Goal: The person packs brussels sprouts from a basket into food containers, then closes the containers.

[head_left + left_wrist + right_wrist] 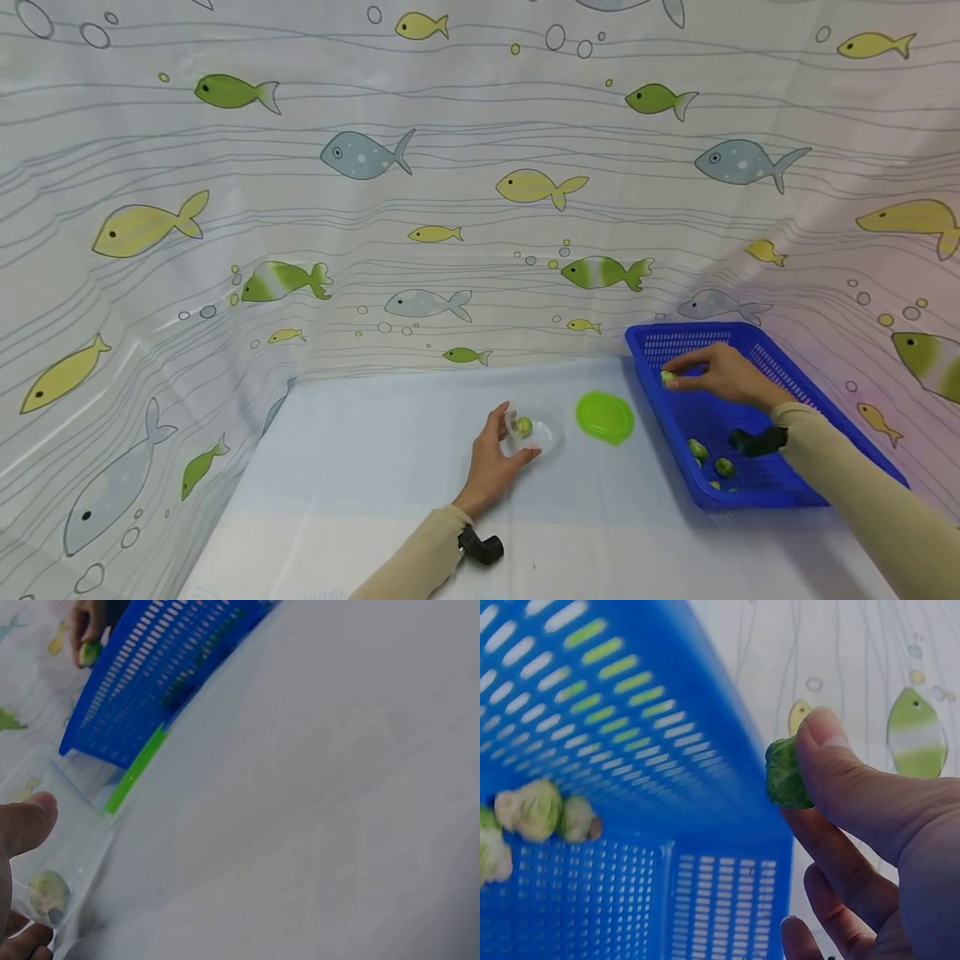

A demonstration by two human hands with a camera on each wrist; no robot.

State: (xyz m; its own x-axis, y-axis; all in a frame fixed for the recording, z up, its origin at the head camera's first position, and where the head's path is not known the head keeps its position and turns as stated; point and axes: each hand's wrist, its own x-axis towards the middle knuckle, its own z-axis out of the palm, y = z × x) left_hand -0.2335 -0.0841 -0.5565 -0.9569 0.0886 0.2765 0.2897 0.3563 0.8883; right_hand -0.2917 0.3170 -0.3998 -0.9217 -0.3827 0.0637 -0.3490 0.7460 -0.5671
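Observation:
My left hand (495, 458) grips a clear plastic tub (553, 442) on the table, thumb on the near side and fingers round the left. One Brussels sprout (524, 427) lies inside it, also visible through the wall in the left wrist view. Over the left part of the blue basket, my right hand (720, 375) pinches another Brussels sprout (786, 774) between thumb and fingertips. Several more sprouts (723, 467) lie on the basket's floor near its front left corner.
A bright green lid (604, 417) lies flat between the tub and the blue basket (765, 497). The basket's perforated walls stand up at the right of the white-covered table (360, 450). Behind hangs a fish-patterned curtain (450, 192).

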